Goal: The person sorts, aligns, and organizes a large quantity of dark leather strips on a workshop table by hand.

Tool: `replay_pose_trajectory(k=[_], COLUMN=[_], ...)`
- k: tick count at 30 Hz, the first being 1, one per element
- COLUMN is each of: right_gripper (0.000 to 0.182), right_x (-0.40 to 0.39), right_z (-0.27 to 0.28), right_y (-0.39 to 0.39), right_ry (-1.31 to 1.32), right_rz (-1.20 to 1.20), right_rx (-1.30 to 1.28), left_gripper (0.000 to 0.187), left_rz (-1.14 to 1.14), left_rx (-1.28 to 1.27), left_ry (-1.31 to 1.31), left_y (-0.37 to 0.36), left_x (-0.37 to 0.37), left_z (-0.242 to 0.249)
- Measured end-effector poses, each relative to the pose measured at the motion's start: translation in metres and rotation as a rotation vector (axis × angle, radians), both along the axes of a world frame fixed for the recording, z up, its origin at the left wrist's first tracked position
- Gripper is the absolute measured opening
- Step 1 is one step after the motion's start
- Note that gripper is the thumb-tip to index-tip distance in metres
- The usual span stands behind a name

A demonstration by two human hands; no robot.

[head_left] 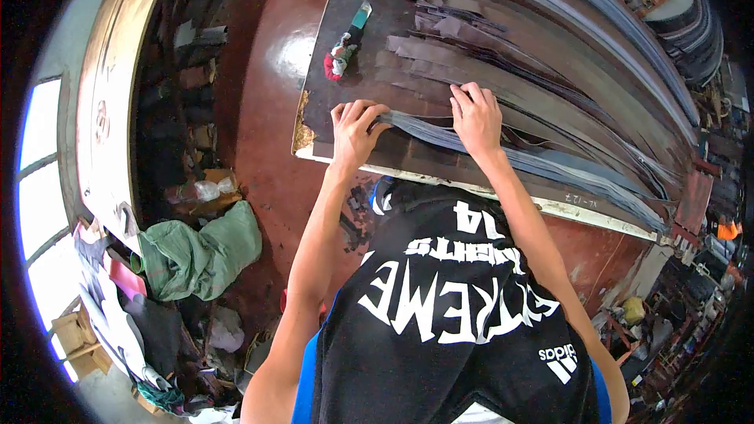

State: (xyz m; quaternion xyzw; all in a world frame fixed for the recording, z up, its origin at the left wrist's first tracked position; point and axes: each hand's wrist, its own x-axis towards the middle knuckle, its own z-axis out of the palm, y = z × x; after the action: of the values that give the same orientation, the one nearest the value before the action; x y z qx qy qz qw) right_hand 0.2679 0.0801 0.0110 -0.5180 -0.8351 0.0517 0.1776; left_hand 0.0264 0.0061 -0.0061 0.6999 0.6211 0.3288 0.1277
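A long stack of grey strips [430,131], perhaps leather or sheet material, runs along the near edge of the dark worktable [385,8]. My left hand [357,135] is closed around the left end of this stack, thumb and fingers pinching it. Further right, my right hand [477,122] reaches over the same stack with its fingers curled together. A thin strip arches up slightly between both hands and seems to run into the right fingers, whose tips are partly hidden. Beyond them lie several piles of brown strips [455,59], fanned and overlapping.
A tool with a red and grey wrapped end [339,59] and a green part lies on the table's far left. Thick curved stacks of strips [581,12] fill the back right. On the floor at left sits a green sack [208,255], near a wooden board [118,94].
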Motion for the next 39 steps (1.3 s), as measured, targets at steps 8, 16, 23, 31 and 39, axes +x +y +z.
replay_pose_trajectory(k=[8, 16, 23, 31, 39], right_gripper=[0.026, 0.019, 0.014, 0.015, 0.015], right_x=[-0.006, -0.013, -0.026, -0.04, -0.048], right_z=[0.01, 0.007, 0.006, 0.002, 0.004], right_y=[0.0, -0.001, -0.004, -0.006, -0.002], right_ry=[0.013, 0.256, 0.3, 0.302, 0.32], right_rz=[-0.006, 0.067, 0.175, 0.305, 0.356], right_rx=[-0.037, -0.293, -0.232, -0.191, -0.193], left_gripper=[0.031, 0.03, 0.04, 0.049, 0.049], left_rz=[0.007, -0.007, 0.023, 0.023, 0.023], left_rx=[0.011, 0.029, -0.018, -0.028, -0.017], left_ry=[-0.004, -0.014, -0.061, -0.06, -0.032], left_y=[-0.002, -0.003, -0.002, -0.001, 0.001], left_x=[0.0, 0.0, -0.001, -0.001, -0.001], left_z=[-0.002, -0.004, -0.007, -0.006, -0.008])
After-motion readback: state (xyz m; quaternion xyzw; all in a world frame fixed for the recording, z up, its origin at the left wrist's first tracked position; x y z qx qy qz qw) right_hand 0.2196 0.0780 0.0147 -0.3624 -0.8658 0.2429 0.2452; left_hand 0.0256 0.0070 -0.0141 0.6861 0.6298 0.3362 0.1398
